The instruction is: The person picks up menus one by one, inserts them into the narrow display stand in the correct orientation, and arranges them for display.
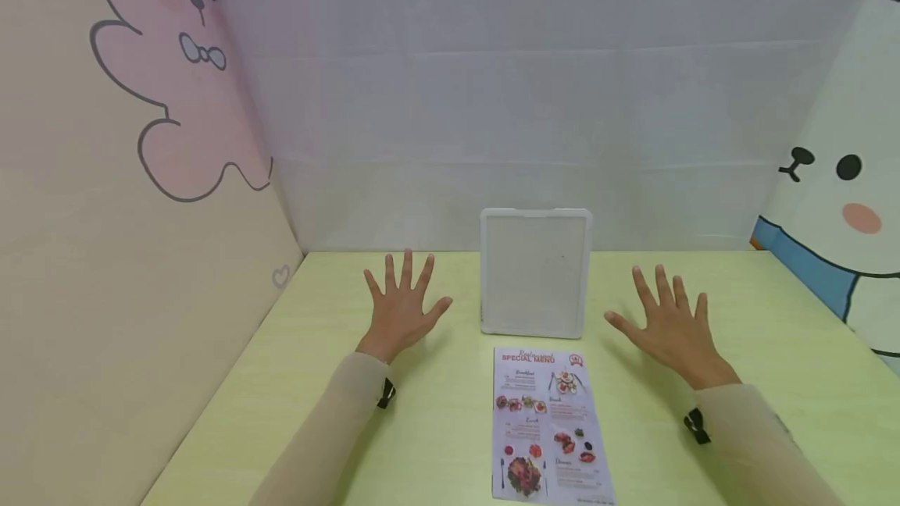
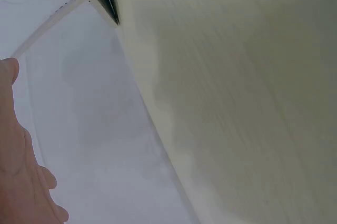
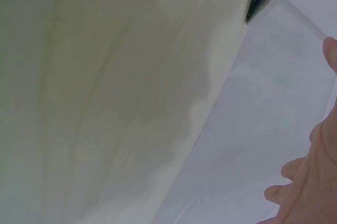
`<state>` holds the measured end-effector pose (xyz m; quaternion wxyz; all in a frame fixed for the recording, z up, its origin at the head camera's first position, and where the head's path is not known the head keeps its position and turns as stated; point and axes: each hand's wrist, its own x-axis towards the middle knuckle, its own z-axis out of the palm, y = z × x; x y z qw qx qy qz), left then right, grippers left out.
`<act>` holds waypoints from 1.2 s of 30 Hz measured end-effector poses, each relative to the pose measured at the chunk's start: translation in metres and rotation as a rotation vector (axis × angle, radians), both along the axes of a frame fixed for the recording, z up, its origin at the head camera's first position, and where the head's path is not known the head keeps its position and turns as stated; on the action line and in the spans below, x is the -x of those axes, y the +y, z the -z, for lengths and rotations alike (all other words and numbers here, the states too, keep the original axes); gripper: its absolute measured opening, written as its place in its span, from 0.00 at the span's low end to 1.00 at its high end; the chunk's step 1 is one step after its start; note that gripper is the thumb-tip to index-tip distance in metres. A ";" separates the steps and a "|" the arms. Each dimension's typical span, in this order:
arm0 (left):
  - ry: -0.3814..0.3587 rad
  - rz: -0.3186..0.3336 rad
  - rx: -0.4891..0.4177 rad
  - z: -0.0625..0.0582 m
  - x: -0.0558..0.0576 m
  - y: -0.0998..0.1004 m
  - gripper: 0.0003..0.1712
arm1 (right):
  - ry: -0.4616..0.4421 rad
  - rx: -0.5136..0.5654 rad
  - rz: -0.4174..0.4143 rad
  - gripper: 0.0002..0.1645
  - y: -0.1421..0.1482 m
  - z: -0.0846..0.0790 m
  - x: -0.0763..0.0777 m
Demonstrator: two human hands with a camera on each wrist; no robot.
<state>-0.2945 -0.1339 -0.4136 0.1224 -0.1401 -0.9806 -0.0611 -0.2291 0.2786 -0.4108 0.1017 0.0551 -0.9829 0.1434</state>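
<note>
Both hands hover over the pale yellow table with fingers spread and nothing held. The left hand (image 1: 399,311) is left of a white-framed upright panel (image 1: 536,276), its thumb pointing toward it. On the panel's other side, the right hand (image 1: 675,334) has its thumb turned inward. A printed restaurant menu sheet (image 1: 548,424) lies flat in front of the panel, between the forearms. In the left wrist view, part of the left hand (image 2: 23,166) shows at the left edge; in the right wrist view the right hand (image 3: 316,176) shows at the right edge.
A pale sheet wall (image 1: 534,115) closes off the back of the table (image 1: 295,365). At the left stands a wall with a pink bear drawing (image 1: 183,115); a white cartoon character (image 1: 830,194) covers the right wall. Black clips or straps sit at both wrists.
</note>
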 end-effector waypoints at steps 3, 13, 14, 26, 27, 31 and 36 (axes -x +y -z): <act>-0.017 0.025 -0.007 0.000 -0.001 0.000 0.47 | -0.022 0.007 -0.029 0.58 0.000 -0.001 -0.002; -0.069 0.160 -0.044 0.002 -0.015 0.005 0.46 | -0.071 0.006 -0.123 0.59 -0.008 -0.003 -0.009; -0.071 0.174 -0.042 0.002 -0.016 0.006 0.46 | -0.074 0.007 -0.134 0.59 -0.009 -0.003 -0.010; -0.089 0.363 0.014 0.007 -0.034 0.017 0.43 | -0.107 -0.003 -0.271 0.56 -0.020 0.000 -0.026; -0.096 0.380 0.011 0.007 -0.036 0.019 0.43 | -0.110 -0.008 -0.283 0.55 -0.022 0.000 -0.027; -0.142 0.441 0.036 0.005 -0.041 0.024 0.43 | -0.141 0.003 -0.346 0.54 -0.028 0.003 -0.031; -0.211 0.519 0.087 0.007 -0.044 0.031 0.44 | -0.215 0.044 -0.421 0.50 -0.033 0.004 -0.037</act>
